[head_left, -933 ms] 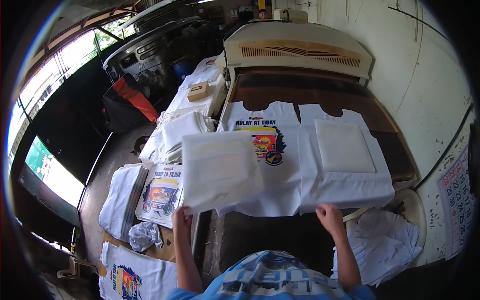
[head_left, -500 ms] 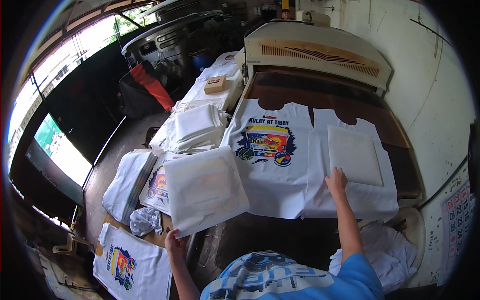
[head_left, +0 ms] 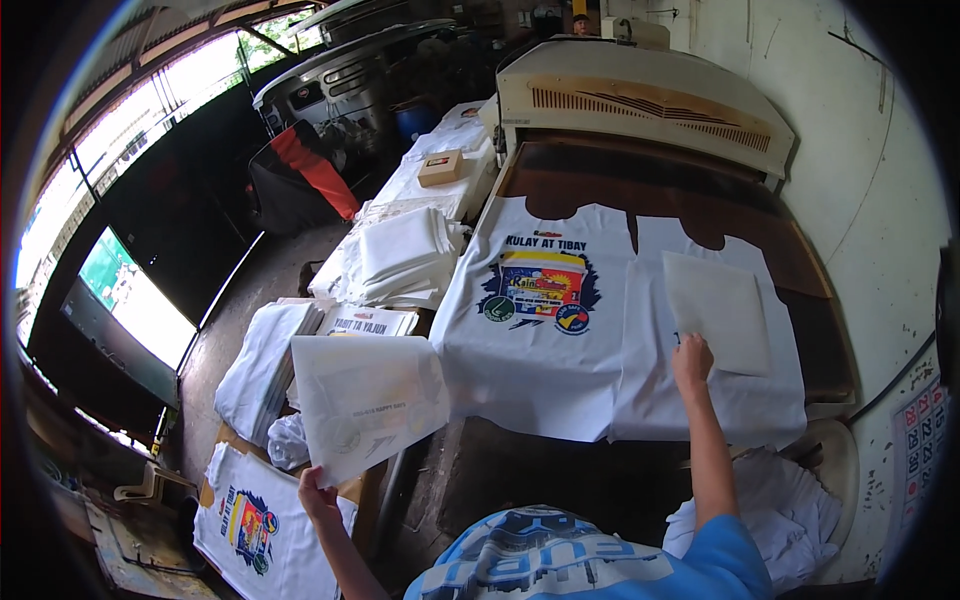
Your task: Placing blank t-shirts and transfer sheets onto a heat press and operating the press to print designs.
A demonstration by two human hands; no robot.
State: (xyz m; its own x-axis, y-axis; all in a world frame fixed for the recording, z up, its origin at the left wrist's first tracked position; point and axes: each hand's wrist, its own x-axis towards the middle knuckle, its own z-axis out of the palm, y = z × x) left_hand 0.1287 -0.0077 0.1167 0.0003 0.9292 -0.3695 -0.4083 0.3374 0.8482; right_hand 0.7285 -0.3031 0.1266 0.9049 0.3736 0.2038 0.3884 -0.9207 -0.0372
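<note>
My left hand (head_left: 318,490) pinches the lower corner of a translucent white sheet (head_left: 365,400). That sheet hangs over the stacks at the left, and a print shows faintly through it. My right hand (head_left: 692,358) grips the lower left edge of a second translucent sheet (head_left: 722,315), which lies on a white shirt panel (head_left: 650,395). A little dark print peeks out beside my right fingers; the rest is covered. Left of it, another white shirt panel (head_left: 530,380) lies flat with a colourful paint-bucket print in plain view.
Both panels lie on the brown bed of a cream press machine (head_left: 640,100). A side table holds a pile of white sheets (head_left: 405,250) and a small box (head_left: 440,168). Folded white fabric (head_left: 262,365) and a printed panel (head_left: 245,515) are at left. White cloth (head_left: 765,510) fills a chair at right.
My left hand has carried its sheet left and down, away from the printed panel. At my right hand, the second sheet's lower left edge has lifted, baring a bit of dark print.
</note>
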